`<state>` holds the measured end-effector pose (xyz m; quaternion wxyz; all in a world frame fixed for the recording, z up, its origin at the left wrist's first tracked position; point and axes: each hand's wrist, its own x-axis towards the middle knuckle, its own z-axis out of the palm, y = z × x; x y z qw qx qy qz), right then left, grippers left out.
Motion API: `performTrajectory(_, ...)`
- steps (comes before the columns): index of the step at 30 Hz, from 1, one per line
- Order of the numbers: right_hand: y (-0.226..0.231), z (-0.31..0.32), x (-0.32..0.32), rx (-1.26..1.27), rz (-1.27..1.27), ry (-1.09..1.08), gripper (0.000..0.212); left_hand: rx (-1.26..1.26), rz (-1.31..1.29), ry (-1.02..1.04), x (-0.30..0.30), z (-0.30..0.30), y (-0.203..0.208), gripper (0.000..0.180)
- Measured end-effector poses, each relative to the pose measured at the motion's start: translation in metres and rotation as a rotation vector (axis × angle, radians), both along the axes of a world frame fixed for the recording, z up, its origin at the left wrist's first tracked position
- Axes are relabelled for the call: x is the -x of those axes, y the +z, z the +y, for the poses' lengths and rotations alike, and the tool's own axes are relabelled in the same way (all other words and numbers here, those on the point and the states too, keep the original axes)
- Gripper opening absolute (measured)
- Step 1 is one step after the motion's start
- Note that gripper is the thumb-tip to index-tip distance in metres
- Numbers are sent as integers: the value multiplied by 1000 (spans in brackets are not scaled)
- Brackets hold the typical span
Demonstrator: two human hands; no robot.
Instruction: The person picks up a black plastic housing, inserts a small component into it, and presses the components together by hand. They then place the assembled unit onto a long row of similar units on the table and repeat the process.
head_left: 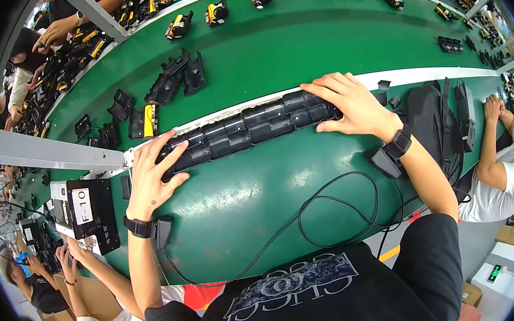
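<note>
A long row of black plastic housings (255,130) lies end to end along the white edge strip at the far side of my green worktop (222,206). My left hand (153,173) clasps the row's left end, with fingers on the far side and thumb on the near side. At the other end, my right hand (352,106) grips the last housing, its fingers over the top and its thumb in front. The palms hide the outermost housings in part. Each wrist wears a black strapped device, and a thin black cable (301,216) loops over the worktop between my forearms.
Beyond the strip, a green conveyor belt (278,55) carries black-and-yellow assemblies (217,12). Loose black housings (169,79) sit at its left. A black mesh bag (430,120) lies to the right. A metal post (50,150) and a black box (92,213) stand left. Co-workers sit on both sides.
</note>
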<state>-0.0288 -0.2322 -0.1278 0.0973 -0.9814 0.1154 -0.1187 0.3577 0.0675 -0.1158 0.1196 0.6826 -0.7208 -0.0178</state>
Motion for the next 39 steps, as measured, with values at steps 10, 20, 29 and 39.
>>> performTrajectory(10,-6,-8,7,42,-20,-20,85,37,-29,-3,5,-16,-13,62)
performTrajectory(20,-16,-81,29,56,19,-46,78,58,-25,-56,13,-95,-29,59)
performTrajectory(29,-17,-124,29,54,121,-20,71,29,-32,-88,22,-128,-32,59)
performTrajectory(39,-3,-121,43,127,113,-61,87,54,4,-105,32,-138,-22,66)
